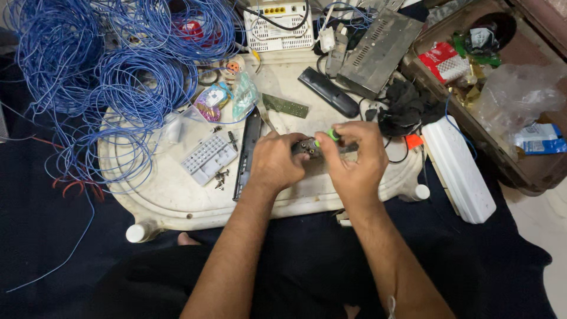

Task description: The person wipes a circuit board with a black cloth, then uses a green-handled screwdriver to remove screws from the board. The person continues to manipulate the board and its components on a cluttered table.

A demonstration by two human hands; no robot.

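Note:
My left hand (276, 162) grips a small dark electronic part with round sockets (307, 147) over the white plastic table (177, 198). My right hand (354, 156) is closed around a green-handled screwdriver (326, 137), its tip toward that part. The two hands meet at the middle of the table. Most of the part is hidden by my fingers.
Tangled blue wire (112, 65) covers the table's left. A grey keypad panel (208, 158), loose screws (221, 177), a black casing strip (247, 150), a green circuit board (285, 106), a black remote (328, 91), a white router (277, 26), a metal box (381, 50) and an open suitcase (520, 171) surround the hands.

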